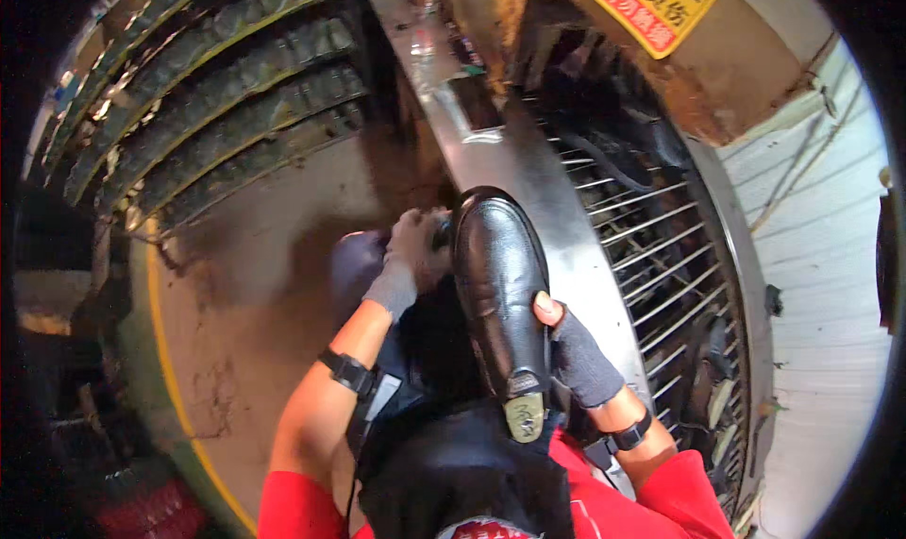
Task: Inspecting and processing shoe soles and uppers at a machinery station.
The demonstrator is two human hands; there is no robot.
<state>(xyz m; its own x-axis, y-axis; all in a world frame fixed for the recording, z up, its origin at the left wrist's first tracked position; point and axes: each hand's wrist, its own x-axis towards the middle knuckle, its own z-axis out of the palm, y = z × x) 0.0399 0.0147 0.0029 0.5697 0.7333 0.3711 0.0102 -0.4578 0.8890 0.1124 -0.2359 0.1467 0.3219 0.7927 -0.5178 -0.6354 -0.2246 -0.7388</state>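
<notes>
A black leather shoe (500, 275) lies lengthwise in front of me, toe pointing away. From its heel end sticks a pale green piece (525, 418) with dark marks. My right hand (580, 350), in a grey fingerless glove, grips the shoe's right side toward the heel, with the bare thumb on the upper. My left hand (417, 246), also gloved, is closed beside the shoe's left edge near the toe. Its fingers curl round something small and dark that I cannot make out, partly behind the shoe.
A metal ledge (571, 256) runs past the shoe, bearing a dark flat object (475, 103) and a clear bottle (423, 43). Right of it, metal bars (651, 246) hold dark shoes (710, 374). A yellow-edged rack (236, 95) stands far left. A warning sign (651, 6) hangs above.
</notes>
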